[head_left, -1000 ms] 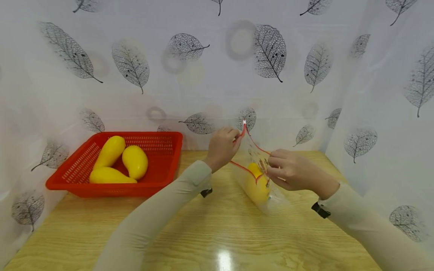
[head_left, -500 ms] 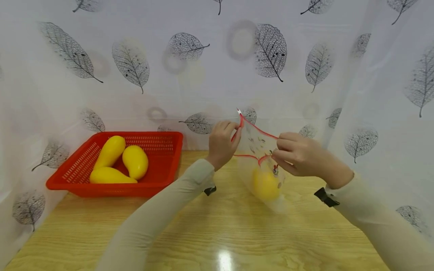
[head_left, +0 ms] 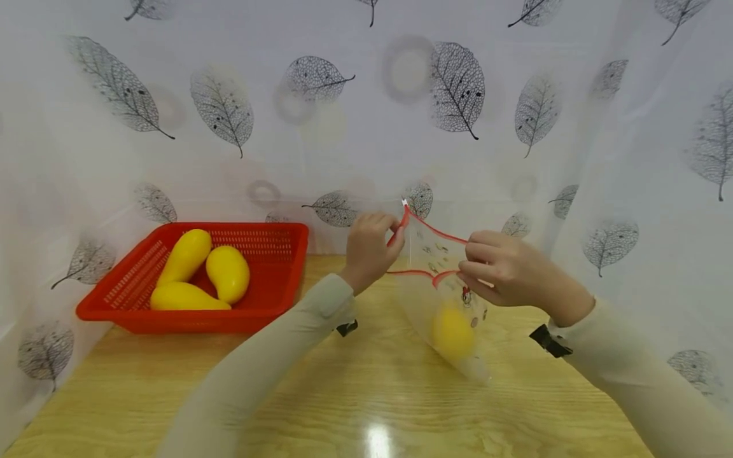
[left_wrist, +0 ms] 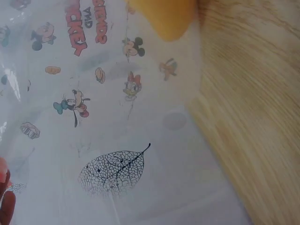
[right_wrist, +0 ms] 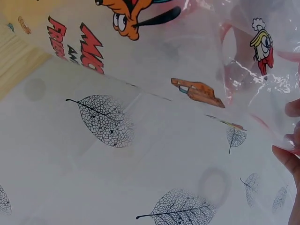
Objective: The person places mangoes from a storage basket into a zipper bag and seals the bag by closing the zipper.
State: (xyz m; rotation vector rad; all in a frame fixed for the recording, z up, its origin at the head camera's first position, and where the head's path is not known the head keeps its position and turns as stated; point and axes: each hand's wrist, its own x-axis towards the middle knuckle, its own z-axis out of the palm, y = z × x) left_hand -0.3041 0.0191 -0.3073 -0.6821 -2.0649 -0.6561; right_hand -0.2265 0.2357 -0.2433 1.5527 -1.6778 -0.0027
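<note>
In the head view, a clear zip bag (head_left: pixel 424 251) with red edging and printed cartoon figures hangs between both hands, its mouth spread. My left hand (head_left: pixel 369 251) pinches the rim near a white zip slider (head_left: pixel 404 202). On the other side, my right hand (head_left: pixel 509 270) grips the rim with curled fingers. A yellow mango (head_left: pixel 454 332) sits low inside the bag, blurred through the plastic. Its tip also shows in the left wrist view, beyond the bag's printed wall (left_wrist: pixel 70 108). In the right wrist view, fingertips (right_wrist: pixel 288 159) hold the bag at the right edge.
A red plastic basket (head_left: pixel 191 321) stands on the left, with three yellow mangoes (head_left: pixel 228 273) in it. Under everything lies a wood-grain table (head_left: pixel 321 394). A white leaf-patterned curtain (head_left: pixel 366 127) closes off the back and sides.
My right hand has moved right, spreading the bag's mouth wider. Both hands rose, then dropped slightly. The mango now sits lower in the bag. The basket has stayed put.
</note>
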